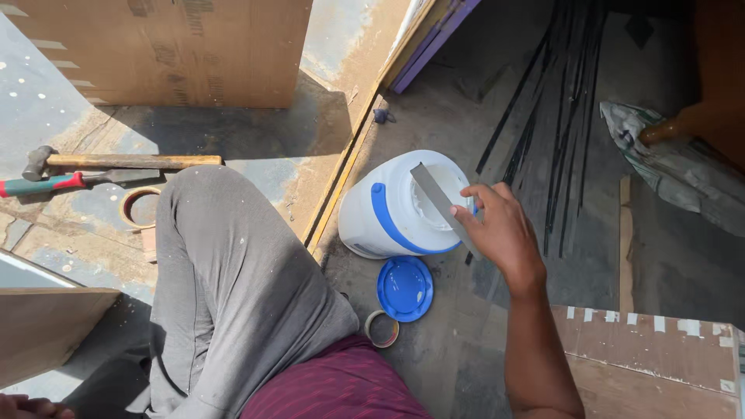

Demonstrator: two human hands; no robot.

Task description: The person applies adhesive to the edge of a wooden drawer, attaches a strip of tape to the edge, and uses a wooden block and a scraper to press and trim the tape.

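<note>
Lid removal is done: the blue cap lies flat on the floor just in front of the white tub, which rests tilted with its mouth open. The right hand grips a flat grey strip with fingers closed, the strip's end over that mouth. Whether it has dipped inside is unclear. The left hand, far left of the tub, is barely in frame; its fingers cannot be judged.

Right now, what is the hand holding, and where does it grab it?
The right hand holds a flat grey strip by its lower end, over the open white tub.
</note>
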